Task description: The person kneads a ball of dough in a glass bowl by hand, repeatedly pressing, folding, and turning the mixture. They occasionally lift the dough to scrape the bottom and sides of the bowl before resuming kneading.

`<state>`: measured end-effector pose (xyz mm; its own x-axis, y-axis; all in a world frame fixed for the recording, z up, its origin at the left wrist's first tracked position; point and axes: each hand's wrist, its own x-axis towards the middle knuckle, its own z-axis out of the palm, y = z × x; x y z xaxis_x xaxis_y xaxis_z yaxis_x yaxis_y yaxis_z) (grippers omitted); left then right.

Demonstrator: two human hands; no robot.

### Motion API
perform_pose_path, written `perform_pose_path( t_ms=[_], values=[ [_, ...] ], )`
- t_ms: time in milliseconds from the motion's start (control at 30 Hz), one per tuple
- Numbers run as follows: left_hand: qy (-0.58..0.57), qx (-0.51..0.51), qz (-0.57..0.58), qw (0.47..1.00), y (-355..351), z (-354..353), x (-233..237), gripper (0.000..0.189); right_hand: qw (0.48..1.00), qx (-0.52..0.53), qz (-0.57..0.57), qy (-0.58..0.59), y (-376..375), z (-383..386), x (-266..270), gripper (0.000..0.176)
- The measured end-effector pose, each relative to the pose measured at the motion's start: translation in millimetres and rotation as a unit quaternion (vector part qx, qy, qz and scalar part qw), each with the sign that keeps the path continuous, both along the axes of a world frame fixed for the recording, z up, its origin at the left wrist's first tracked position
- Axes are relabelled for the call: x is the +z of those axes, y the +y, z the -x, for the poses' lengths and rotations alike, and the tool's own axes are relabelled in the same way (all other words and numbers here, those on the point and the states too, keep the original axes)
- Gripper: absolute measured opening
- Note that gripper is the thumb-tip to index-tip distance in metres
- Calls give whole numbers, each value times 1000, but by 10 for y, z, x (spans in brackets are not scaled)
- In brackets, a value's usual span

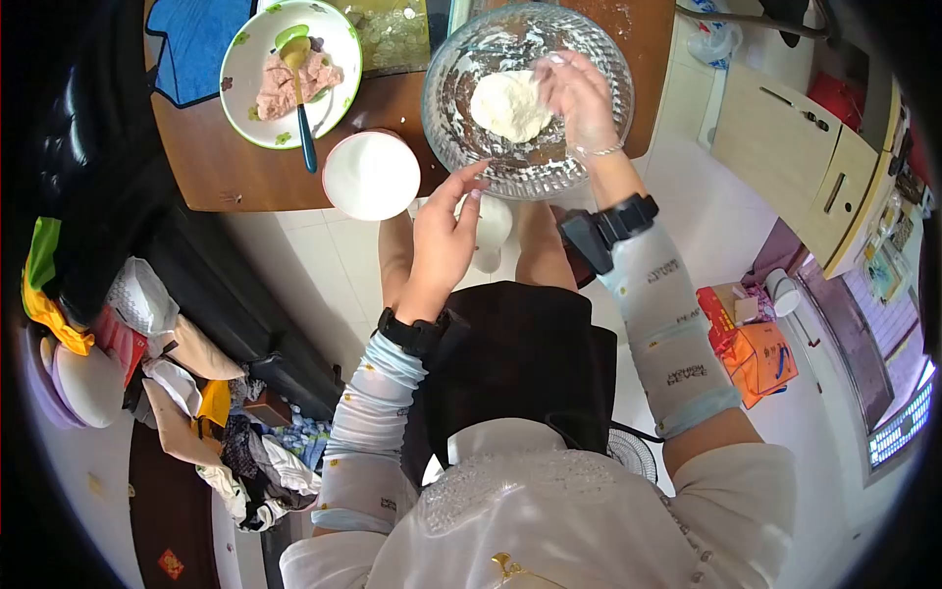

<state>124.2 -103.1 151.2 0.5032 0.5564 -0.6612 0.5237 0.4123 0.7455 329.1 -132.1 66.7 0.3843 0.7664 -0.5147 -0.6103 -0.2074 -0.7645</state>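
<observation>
Dough (505,106) sits in the glass bowl (446,133): soft, sticky, light, so we lift it from under the edge. Our right hand (579,98) curls its fingers onto the dough, pinch unclear. Left hand (442,236) has fingers straight and together at the rim.

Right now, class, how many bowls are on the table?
3: the glass bowl with dough on the right, the floral bowl with pink paste on the left, the white bowl between them. Others may be hidden.
</observation>
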Motion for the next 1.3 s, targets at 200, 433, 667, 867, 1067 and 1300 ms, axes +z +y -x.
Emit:
perform_pose_path(
  t_ms=[200, 433, 667, 867, 1067, 1300],
  values=[
    [-1, 1, 1, 1000, -76, 105, -52, 31, 949, 184, 120, -225, -175, 407, -323, 20],
    [-12, -8, -5, 1000, -142, 39, 130, 30, 889, 274, 211, -300, 168, 267, -79, 36],
    [-35, 27, 11, 999, -173, 53, 45, 31, 804, 76, 148, -571, -339, 181, -178, 56],
    [4, -1, 29, 1000, -269, 183, -62, 30, 718, 284, 220, -596, -80, 570, -233, 77],
    [-15, 31, 7, 999, -258, 195, -39, 30, 756, 384, 249, -468, 78, 210, -240, 86],
    [-40, 108, 143, 983, -290, 261, -150, 31, 736, 293, 98, -602, 360, -116, -301, 46]
  ],
)
